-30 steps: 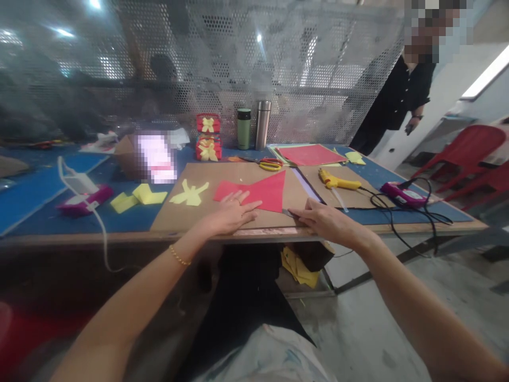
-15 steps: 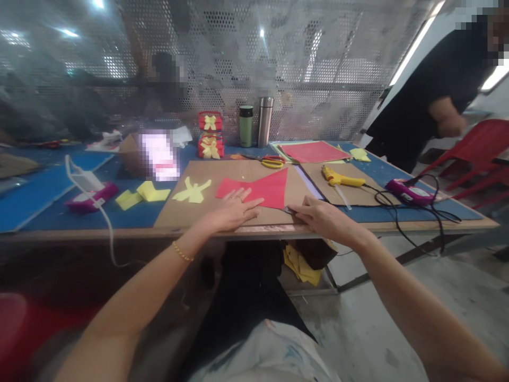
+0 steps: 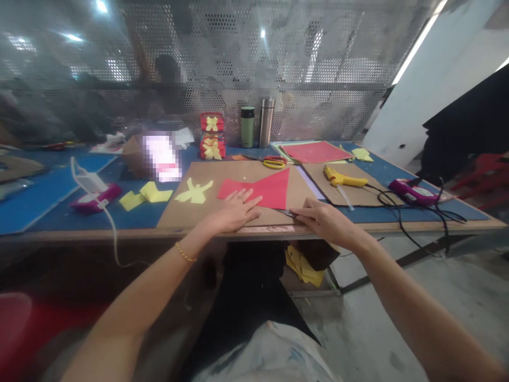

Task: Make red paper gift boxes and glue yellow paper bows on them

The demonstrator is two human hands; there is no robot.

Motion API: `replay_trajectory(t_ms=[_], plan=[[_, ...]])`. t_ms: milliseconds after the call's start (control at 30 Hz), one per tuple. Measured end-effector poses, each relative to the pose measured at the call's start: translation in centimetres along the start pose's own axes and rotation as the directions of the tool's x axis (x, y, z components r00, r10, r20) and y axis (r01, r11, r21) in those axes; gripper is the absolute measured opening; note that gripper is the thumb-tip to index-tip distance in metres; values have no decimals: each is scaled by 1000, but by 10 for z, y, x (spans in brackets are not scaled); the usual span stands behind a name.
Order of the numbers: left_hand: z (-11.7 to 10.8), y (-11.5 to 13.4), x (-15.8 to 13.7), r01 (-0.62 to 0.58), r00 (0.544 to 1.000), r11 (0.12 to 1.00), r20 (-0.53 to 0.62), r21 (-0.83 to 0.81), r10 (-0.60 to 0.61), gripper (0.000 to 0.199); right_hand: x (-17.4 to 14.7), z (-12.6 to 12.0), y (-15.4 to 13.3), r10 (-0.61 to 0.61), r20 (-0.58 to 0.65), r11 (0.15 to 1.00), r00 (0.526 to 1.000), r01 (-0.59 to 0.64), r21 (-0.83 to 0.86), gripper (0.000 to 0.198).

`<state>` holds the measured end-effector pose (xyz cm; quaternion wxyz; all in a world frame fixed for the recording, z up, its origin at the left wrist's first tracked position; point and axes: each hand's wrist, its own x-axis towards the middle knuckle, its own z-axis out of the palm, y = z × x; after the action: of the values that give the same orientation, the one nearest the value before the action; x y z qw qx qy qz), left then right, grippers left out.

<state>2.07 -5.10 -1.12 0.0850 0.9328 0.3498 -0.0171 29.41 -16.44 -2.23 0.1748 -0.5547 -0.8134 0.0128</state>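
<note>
My left hand (image 3: pixel 238 211) lies with its fingers spread on a red sheet (image 3: pixel 274 190), which rests on brown cardboard (image 3: pixel 170 215). The sheet has a notched upper edge and a tall right side. My right hand (image 3: pixel 320 220) is closed on a thin, grey, pointed tool (image 3: pixel 287 212). Its tip is at the sheet's lower right corner; the rest of the tool is hidden by the fingers. To the left of the red sheet lies a yellow bow-shaped cutout (image 3: pixel 194 191). Scissors with yellow and red handles (image 3: pixel 274 163) lie behind the sheet.
A yellow glue gun (image 3: pixel 345 179) lies on cardboard at the right, its cord running to a purple power strip (image 3: pixel 413 192). Further back stand a green tumbler (image 3: pixel 247 127), a steel flask (image 3: pixel 266 124) and small red boxes with yellow bows (image 3: pixel 212 146). Yellow pieces (image 3: pixel 151 192) lie left.
My hands and the red sheet are in nearly the same place, the tool still at the corner. The view has shifted slightly. The person at the right has moved further right, partly out of view.
</note>
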Motion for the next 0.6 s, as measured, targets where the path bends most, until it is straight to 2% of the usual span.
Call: replay_trajectory(t_ms=[267, 367, 500, 600], plan=[[1, 2, -1, 21, 1000, 998, -19, -53, -22, 83, 17, 9, -19, 26, -39, 998, 999, -28, -53, 34], [-2, 6, -2, 55, 998, 996, 2, -64, -55, 85, 17, 10, -19, 30, -52, 998, 998, -33, -61, 34], [-3, 7, -2, 52, 999, 995, 7, -82, -51, 85, 11, 9, -14, -27, -39, 999, 999, 26, -28, 34], [-1, 6, -2, 43, 999, 995, -9, -91, -44, 87, 11, 9, -14, -7, -39, 999, 999, 5, -33, 34]])
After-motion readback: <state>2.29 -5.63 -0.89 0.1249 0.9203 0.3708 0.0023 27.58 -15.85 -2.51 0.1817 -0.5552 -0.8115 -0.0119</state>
